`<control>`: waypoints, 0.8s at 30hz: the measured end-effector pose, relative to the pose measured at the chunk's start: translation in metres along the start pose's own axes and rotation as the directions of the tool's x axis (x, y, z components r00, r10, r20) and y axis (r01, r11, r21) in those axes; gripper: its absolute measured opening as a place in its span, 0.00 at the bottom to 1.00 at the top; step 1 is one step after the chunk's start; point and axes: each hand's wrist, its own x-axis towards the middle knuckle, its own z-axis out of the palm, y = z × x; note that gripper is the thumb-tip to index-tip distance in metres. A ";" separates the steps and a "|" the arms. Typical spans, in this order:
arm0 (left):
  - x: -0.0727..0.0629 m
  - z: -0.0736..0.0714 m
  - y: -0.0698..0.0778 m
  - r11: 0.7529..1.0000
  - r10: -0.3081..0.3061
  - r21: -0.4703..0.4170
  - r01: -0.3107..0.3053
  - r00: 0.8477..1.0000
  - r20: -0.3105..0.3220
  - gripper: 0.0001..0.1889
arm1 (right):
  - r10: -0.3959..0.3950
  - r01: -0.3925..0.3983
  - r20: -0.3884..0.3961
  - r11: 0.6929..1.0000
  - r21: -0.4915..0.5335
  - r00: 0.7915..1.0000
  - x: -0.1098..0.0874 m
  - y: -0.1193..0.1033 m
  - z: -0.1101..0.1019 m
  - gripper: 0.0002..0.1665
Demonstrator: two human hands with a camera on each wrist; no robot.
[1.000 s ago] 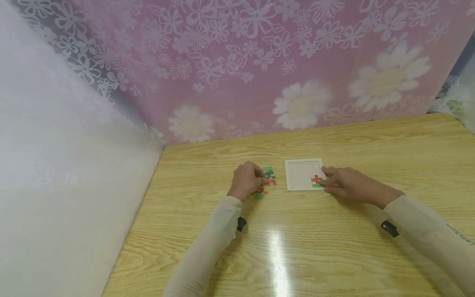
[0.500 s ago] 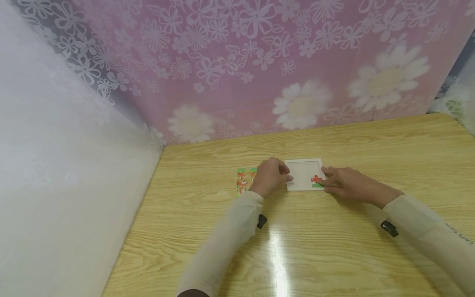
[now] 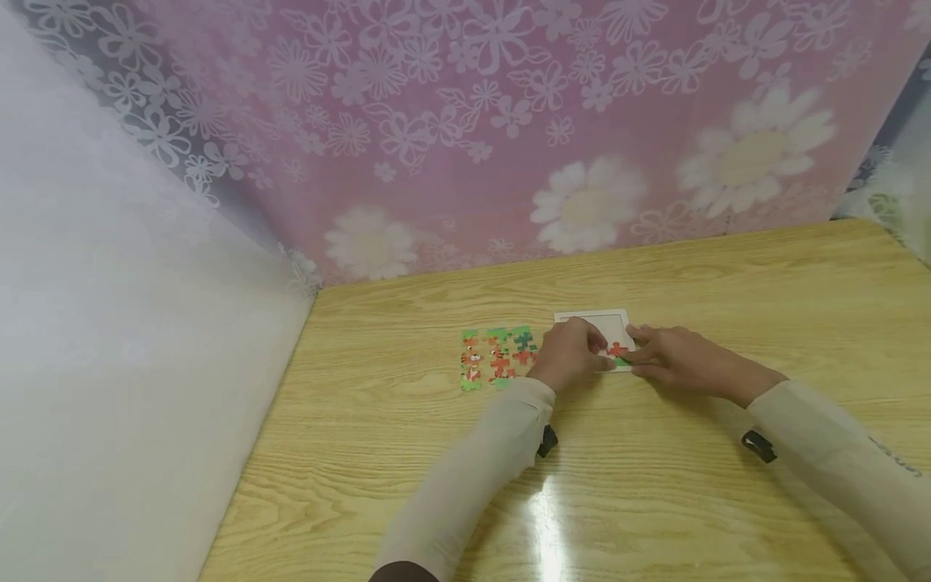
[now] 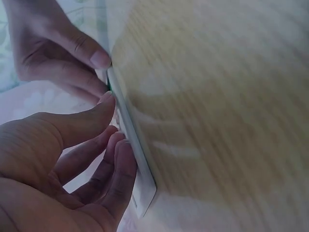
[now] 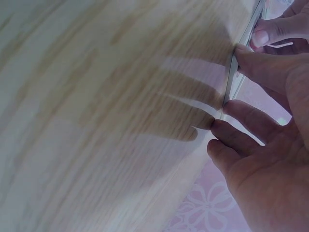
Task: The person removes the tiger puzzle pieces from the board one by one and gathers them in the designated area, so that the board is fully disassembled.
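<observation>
My left hand (image 3: 570, 354) is over the white puzzle tray (image 3: 592, 313), its thumb and fingers drawn together as in a pinch. A reddish sliver shows by its fingertips in the right wrist view, seemingly a puzzle piece (image 5: 253, 46); most of it is hidden. A red and green puzzle piece (image 3: 618, 350) lies in the tray's lower right corner. My right hand (image 3: 676, 360) grips the tray's right edge between thumb and fingers, with a finger on that corner piece. In the left wrist view both hands meet along the tray's edge (image 4: 133, 128).
Left of the tray, loose puzzle pieces with an orange and green animal picture (image 3: 471, 360) lie in columns on the wooden table (image 3: 378, 453). A floral curtain (image 3: 436, 162) hangs behind the table, and a pale sheet (image 3: 145, 323) covers the left side.
My left hand has moved right from the loose pieces to over the tray, uncovering those pieces. The right hand has stayed on the tray's right edge.
</observation>
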 end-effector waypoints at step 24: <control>0.003 0.011 0.006 0.999 -0.039 -0.018 0.039 0.999 -0.035 0.05 | 0.031 -0.031 -0.019 0.999 -0.004 0.999 0.001 0.003 0.002 0.18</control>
